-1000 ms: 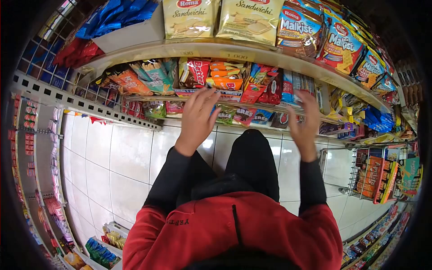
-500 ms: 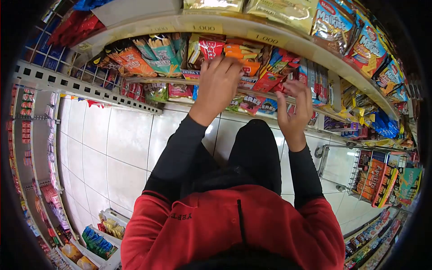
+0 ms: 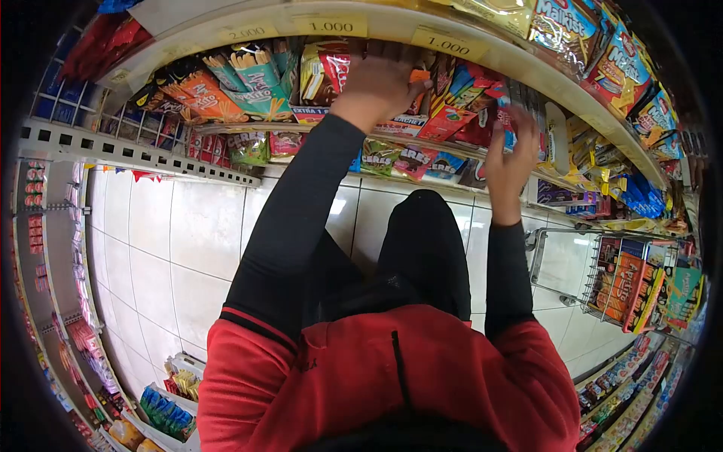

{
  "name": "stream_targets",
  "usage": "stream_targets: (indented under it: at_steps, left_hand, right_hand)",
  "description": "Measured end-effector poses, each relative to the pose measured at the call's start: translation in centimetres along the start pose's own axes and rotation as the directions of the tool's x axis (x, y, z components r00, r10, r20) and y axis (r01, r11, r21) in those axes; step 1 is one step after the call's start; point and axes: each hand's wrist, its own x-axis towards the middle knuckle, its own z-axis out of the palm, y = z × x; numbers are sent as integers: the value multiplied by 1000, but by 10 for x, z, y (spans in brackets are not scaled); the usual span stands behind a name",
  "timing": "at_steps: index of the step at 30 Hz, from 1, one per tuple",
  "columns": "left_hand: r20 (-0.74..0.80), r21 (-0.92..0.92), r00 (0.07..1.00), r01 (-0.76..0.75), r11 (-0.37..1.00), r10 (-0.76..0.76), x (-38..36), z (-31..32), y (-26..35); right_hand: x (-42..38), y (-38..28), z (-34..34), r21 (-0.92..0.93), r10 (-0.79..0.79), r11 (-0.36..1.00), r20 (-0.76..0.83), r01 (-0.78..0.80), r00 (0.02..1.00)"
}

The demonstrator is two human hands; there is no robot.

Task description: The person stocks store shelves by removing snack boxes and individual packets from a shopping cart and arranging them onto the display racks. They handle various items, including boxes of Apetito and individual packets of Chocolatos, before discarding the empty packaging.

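My left hand [image 3: 376, 89] reaches over a cardboard display box [image 3: 310, 113] of snack packets on the shelf. Its fingers stretch back among the packets, thumb apart; the fingertips are in shadow, and nothing held shows. Beside the thumb is an orange packet [image 3: 419, 76], partly covered. My right hand [image 3: 514, 154] is raised in front of the shelf, slightly blurred, with fingers apart and nothing visible in it. Nearest to it are a dark red packet [image 3: 476, 128] and a red box [image 3: 446, 123] holding colourful packets.
Above my hands runs a curved shelf edge with price labels [image 3: 331, 27]. Breadstick packs [image 3: 257, 87] stand left of the display box. A wire trolley [image 3: 595, 282] with snack packs is at the right. Shelving [image 3: 56, 256] lines the left, over a tiled floor [image 3: 203, 226].
My left hand has moved up and deeper into the display box. My right hand has shifted right and slightly down, away from the red box. The view has shifted slightly.
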Motion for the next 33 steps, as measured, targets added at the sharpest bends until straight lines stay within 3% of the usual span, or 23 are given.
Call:
stream_targets:
  at_steps: [1, 2, 3, 4, 5, 7, 11, 12, 13, 14, 15, 16, 18, 20, 22, 23, 26, 27, 29, 31, 33]
  left_hand:
    - [113, -75, 992, 57, 996, -49, -2, -3, 3]
    - [56, -31, 997, 54, 998, -52, -4, -7, 6]
    - [48, -32, 998, 42, 999, -41, -6, -6, 7]
    - [-53, 15, 999, -5, 1000, 6, -9, -3, 6]
    - [-154, 66, 986, -48, 997, 58, -10, -1, 5]
    - [-178, 42, 980, -84, 996, 90, -9, -3, 4]
    - [239, -146, 970, 74, 986, -38, -7, -22, 5]
    - [139, -196, 990, 38, 980, -11, -11, -20, 3]
    - [34, -241, 999, -6, 970, 15, -14, -21, 1]
    - [183, -260, 983, 45, 965, 4, -12, -41, 3]
    - [330, -270, 944, 100, 958, -6, -14, -62, 9]
    - [301, -206, 954, 55, 977, 10, -19, -74, 14]
    - [313, -141, 947, -33, 990, 76, -26, -103, 22]
    - [379, -166, 915, -82, 983, 140, -37, -131, 32]
    - [438, -206, 881, -94, 974, 177, -61, -153, 44]
    - [475, -226, 857, -101, 969, 200, -76, -165, 50]
    - [807, -114, 583, 4, 994, 90, -136, -192, 58]
    - [889, -44, 458, 11, 999, 34, -156, -205, 62]
    - [993, 4, 115, 198, 980, -28, -179, -236, 72]
    - [999, -18, -23, 480, 877, 33, -223, -252, 72]
    - [998, -40, -28, 464, 885, 59, -209, -279, 78]
  right_hand:
    - [11, 6, 3, -48, 47, 998, 25, -45, 999]
    - [16, 16, 10, -53, 45, 998, 11, -45, 999]
    - [16, 29, 22, -23, 72, 997, 138, -69, 988]
    - [13, 38, 28, 5, 92, 995, 262, -96, 961]
    - [8, 44, 33, -1, 89, 996, 245, -92, 965]
    - [6, 46, 48, -213, 29, 975, 398, 62, 917]
    - [4, 37, 47, -207, -84, 968, 271, 143, 959]
    - [-1, 40, 46, -223, -86, 963, 282, 153, 955]
    - [-3, 44, 44, -275, 22, 953, 474, 125, 881]
    - [0, 45, 38, -333, 136, 937, 632, 109, 763]
    - [8, 36, 26, -285, 134, 956, 636, 70, 760]
    - [16, 26, 14, -236, 129, 971, 639, 33, 758]
    - [15, 9, -6, -206, 162, 976, 462, -72, 872]
    - [18, -11, -42, -174, 225, 973, 534, -154, 815]
    - [3, -28, -87, -231, 208, 970, 603, -81, 770]
    - [-4, -36, -114, -221, 252, 966, 664, -137, 704]
    - [-47, -52, -206, -367, 445, 895, 770, -254, 456]
    - [-55, -60, -240, -445, 527, 847, 773, -291, 352]
    - [-102, -56, -304, -527, 611, 787, 737, -320, 288]
    - [-133, -61, -374, -579, 658, 745, 719, -331, 223]
    - [-133, -78, -434, -710, 847, 479, 529, -516, 59]
